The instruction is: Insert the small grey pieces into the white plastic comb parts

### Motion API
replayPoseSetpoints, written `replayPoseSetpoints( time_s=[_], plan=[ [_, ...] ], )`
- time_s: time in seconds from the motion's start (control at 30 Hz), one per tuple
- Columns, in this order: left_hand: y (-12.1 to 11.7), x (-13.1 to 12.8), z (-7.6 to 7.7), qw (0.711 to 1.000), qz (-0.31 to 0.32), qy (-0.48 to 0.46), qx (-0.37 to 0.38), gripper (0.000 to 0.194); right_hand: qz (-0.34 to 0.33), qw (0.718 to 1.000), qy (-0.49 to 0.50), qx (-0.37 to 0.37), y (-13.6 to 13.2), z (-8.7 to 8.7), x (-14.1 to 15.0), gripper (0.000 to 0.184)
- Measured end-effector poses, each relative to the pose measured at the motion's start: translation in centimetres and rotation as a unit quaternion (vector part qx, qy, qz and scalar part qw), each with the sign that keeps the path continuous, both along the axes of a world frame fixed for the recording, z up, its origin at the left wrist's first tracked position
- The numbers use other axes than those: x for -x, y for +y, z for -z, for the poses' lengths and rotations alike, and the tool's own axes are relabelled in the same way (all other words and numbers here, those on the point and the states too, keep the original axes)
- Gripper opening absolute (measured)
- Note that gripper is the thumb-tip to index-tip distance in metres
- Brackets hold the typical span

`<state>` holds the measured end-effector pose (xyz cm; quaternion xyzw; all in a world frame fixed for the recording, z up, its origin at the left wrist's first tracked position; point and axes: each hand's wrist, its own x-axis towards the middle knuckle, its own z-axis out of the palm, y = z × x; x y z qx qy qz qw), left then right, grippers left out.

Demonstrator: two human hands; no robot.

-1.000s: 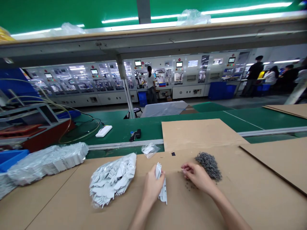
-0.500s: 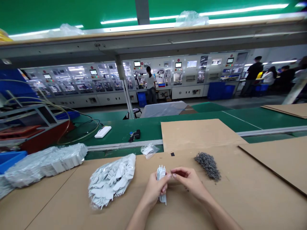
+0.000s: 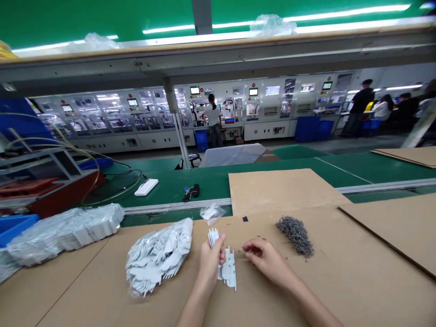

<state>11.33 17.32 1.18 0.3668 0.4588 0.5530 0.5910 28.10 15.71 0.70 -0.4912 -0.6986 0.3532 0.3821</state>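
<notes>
My left hand [image 3: 209, 259] is closed around a small bundle of thin white plastic pieces [image 3: 213, 235], their narrow ends standing up above the fingers. Just right of it, a few flat white plastic pieces [image 3: 230, 269] lie side by side on the cardboard, partly hidden by that hand. My right hand [image 3: 265, 255] rests low over the cardboard to their right, fingers curled and tips together; anything inside is too small to make out. Beyond it sits a heap of small dark grey parts [image 3: 296, 235], with a few loose bits between. A clear bag of white plastic pieces [image 3: 158, 256] lies to the left.
Cardboard [image 3: 265, 304] covers the bench, with another sheet [image 3: 286, 190] behind. At far left are wrapped white stacks [image 3: 68, 231] and a blue bin [image 3: 17, 227]. A small plastic bag [image 3: 212, 213], keys [image 3: 191, 192] and a white device [image 3: 146, 187] lie farther back. People work in the background.
My left hand has shifted left and turned, still gripping white pieces. A few white pieces now show flat on the cardboard. My right hand has come apart from the left.
</notes>
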Motion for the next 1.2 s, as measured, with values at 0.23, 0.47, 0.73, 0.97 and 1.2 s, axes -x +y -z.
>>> replayPoseSetpoints(
  time_s=[0.23, 0.47, 0.73, 0.97, 1.2],
  plan=[
    [0.1, 0.3, -0.3, 1.000, -0.021, -0.015, -0.007, 0.034, 0.065, 0.970, -0.201, -0.120, -0.2, 0.7, 0.4, 0.014],
    [0.0, -0.1, -0.1, 1.000, -0.017, 0.004, 0.002, 0.035, 0.085, 0.953, -0.259, -0.131, 0.1, 0.8, 0.3, 0.013],
    [-0.2, -0.3, 0.1, 0.991, -0.018, 0.131, -0.018, 0.029, 0.086, 0.964, -0.221, -0.121, 0.4, 0.7, 1.1, 0.014],
    [-1.3, -0.7, -0.7, 0.957, 0.045, 0.259, -0.122, 0.025, 0.001, 0.974, 0.213, 0.080, 0.2, 0.0, 1.5, 0.024],
    [-1.4, -1.0, -0.7, 0.968, 0.063, 0.220, -0.099, 0.029, -0.012, 0.948, 0.303, 0.095, -0.2, 0.2, 2.1, 0.029]
  ],
)
